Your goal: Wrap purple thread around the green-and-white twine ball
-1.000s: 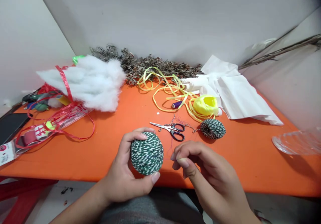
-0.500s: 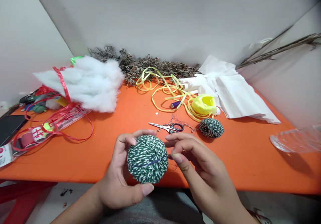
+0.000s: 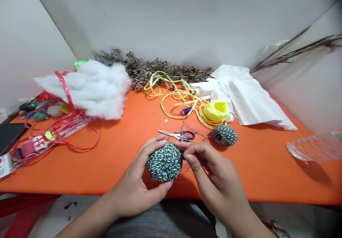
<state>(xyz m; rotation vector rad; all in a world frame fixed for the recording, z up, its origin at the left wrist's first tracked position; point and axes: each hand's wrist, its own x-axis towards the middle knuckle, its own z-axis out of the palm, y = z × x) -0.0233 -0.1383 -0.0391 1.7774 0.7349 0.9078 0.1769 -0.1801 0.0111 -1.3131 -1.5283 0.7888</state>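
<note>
**Green-and-white twine ball cupped at the table's near edge**

Green-and-white twine, wound into a round ball (image 3: 164,161), sits in the left hand (image 3: 139,186), just above the near edge of the orange table (image 3: 120,152). The left fingers curl over the top of the ball and the thumb presses up from beneath, so the grip is closed around it. A thin purple thread crosses the ball's face. The right hand (image 3: 213,175) is close against the ball's right side, its thumb and forefinger pressed together in a pinch at the ball's edge; what they hold is too fine to make out.

Just beyond the hands lie small scissors (image 3: 177,135) with dark handles, a short metal chain beside them, and a second, smaller ball of the same twine (image 3: 224,135). Behind that are a roll of yellow ribbon (image 3: 217,110) with loose loops trailing leftward, and a purple thread spool (image 3: 186,110). White stuffing (image 3: 91,88) is heaped at the left with red ribbon (image 3: 64,127) tangled over it. Dried twigs (image 3: 155,69) line the wall, and folded white paper (image 3: 248,99) lies at the right.
</note>
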